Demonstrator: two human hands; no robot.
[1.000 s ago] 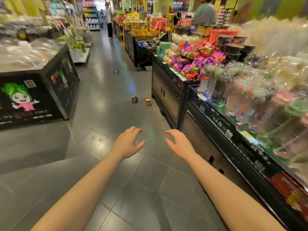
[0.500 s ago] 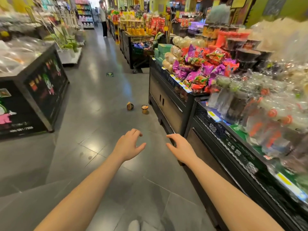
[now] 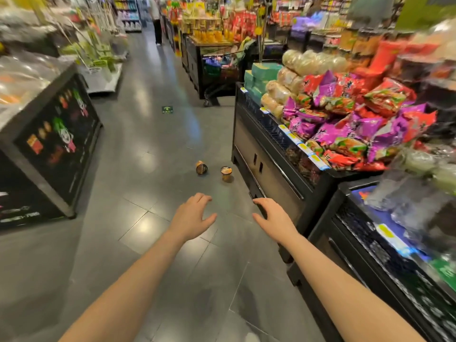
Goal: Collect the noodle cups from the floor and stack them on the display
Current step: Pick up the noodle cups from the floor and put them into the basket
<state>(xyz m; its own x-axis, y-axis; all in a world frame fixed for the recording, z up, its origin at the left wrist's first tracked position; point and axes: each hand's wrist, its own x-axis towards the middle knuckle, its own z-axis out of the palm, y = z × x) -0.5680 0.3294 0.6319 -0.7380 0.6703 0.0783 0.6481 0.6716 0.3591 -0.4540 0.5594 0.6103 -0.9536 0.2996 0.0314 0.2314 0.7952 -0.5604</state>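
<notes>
Two noodle cups sit on the grey tiled floor [image 3: 148,149] at about 12 o'clock from the hands, near the foot of the black display [image 3: 266,154] that runs along the 2 o'clock side; the tipped cup [image 3: 201,167] lies on its side, its long axis roughly level with the floor and one round end facing the camera, though whether that end is lid or base cannot be told; the upright cup [image 3: 226,173] stands just beside it toward 3 o'clock, apart from it, long axis vertical, top upward; the left hand [image 3: 193,215] hangs over the floor with fingers loose and spread, holding nothing; the right hand [image 3: 272,215] likewise, fingers relaxed and empty; purple and red snack bags [image 3: 345,124] heap on the display.
</notes>
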